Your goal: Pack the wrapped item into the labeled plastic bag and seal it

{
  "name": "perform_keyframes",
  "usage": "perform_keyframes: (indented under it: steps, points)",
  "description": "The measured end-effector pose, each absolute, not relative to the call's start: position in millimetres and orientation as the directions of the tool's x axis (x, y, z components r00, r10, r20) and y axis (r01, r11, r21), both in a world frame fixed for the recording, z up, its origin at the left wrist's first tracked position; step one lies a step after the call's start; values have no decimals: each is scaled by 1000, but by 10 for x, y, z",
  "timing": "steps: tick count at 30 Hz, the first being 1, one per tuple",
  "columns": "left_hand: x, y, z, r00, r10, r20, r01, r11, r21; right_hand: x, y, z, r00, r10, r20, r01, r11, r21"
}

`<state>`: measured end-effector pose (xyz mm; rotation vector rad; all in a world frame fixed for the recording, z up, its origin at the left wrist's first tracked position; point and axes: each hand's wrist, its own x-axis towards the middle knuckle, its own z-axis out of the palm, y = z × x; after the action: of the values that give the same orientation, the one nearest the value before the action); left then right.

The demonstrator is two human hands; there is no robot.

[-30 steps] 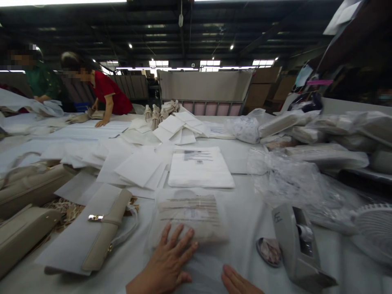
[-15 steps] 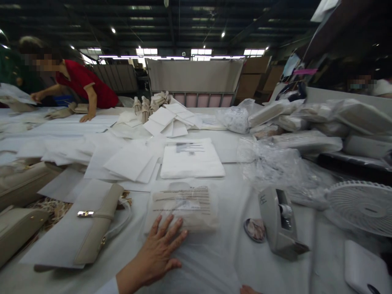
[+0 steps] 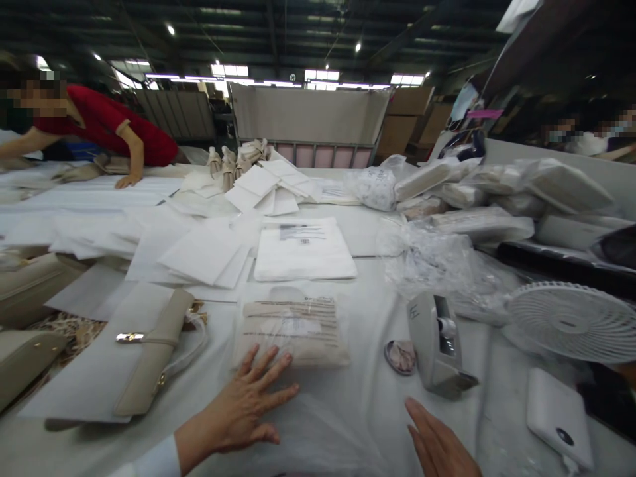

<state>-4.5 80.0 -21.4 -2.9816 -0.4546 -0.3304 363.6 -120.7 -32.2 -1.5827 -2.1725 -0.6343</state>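
A: Big shed, white worktop (image 3: 358,404) crowded with paper. The bagged pouch (image 3: 291,331) lies at twelve o'clock from the left hand (image 3: 243,411).

B: That grip is splayed flat, fingertips on the slick bag; it may skid. The right hand (image 3: 440,447) is open, empty; at one o'clock, the tape dispenser (image 3: 437,344) risks a knock.

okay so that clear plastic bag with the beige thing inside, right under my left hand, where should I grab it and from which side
The bagged beige item lies flat on the white table cover, with your left hand spread on its near edge. The loose clear plastic there probably gives the easiest pinch, so come from the near side, thumb under, fingers on top. The tape dispenser crowds the right side.
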Motion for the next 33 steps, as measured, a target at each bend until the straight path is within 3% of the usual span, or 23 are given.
perform_keyframes:
  steps: [4,7,9,12,16,22,26,29,33]
  points:
    - [-118,864,-146,954,244,173,256,-965,-50,3512,-644,-68,-540,715,445,841,427,333]
    - [-191,930,-12,965,235,116,228,-971,69,3317,-258,35,-769,565,297,638,659,398]
    - [-310,977,132,976,218,13,212,-958,195,3244,-60,76,-847,487,213,531,793,299]
    - [-583,1023,363,957,246,-153,286,-893,348,3290,122,101,-869,480,121,492,864,109]
    - [-880,1040,493,929,281,-239,348,-885,311,3460,189,58,-847,508,158,519,854,35]
    - [-911,1048,239,978,200,-50,198,-979,-48,3533,181,40,-836,513,194,531,846,46]
    - [-928,1036,69,985,138,102,153,-975,-163,3557,209,65,-854,480,201,506,855,110]
    - [-990,931,32,979,112,168,132,-985,-114,3574,220,62,-855,477,202,505,854,123]
    - [-928,588,-7,867,419,268,375,-905,203,3562,206,32,-830,513,219,531,847,30]
